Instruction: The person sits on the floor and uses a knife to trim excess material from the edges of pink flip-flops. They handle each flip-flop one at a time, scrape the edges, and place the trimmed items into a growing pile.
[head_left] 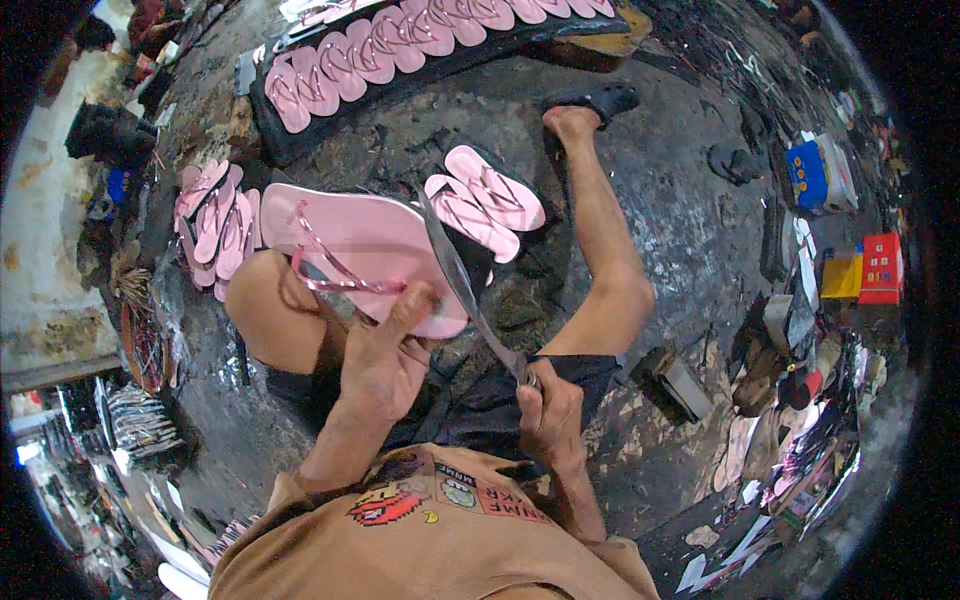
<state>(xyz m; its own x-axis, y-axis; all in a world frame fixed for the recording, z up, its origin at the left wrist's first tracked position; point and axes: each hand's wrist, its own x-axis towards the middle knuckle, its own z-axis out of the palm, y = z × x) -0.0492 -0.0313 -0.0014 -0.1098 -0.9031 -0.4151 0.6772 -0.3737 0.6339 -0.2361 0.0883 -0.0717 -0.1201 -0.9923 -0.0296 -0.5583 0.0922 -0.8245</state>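
A pink flip-flop point(372, 228) with shiny metallic-pink straps is held up above my lap. My left hand point(383, 368) grips it at one end, thumb on top of the sole and the other fingers underneath. Closed round the handle of a long, slightly curved knife point(462, 285) is my right hand point(552, 412). The blade slants up to the left and runs along the flip-flop's right edge; whether it touches the edge I cannot tell. Just beyond, a pair of pink flip-flops point(488, 203) rests on the dark floor.
Overlapping pink flip-flops point(375, 55) line a black board at the far side. More flip-flops point(215, 222) are piled at the left by my bent knee. To the right lie a grey block point(683, 388), a blue-and-white package point(822, 175), a red box point(881, 269) and scattered scraps.
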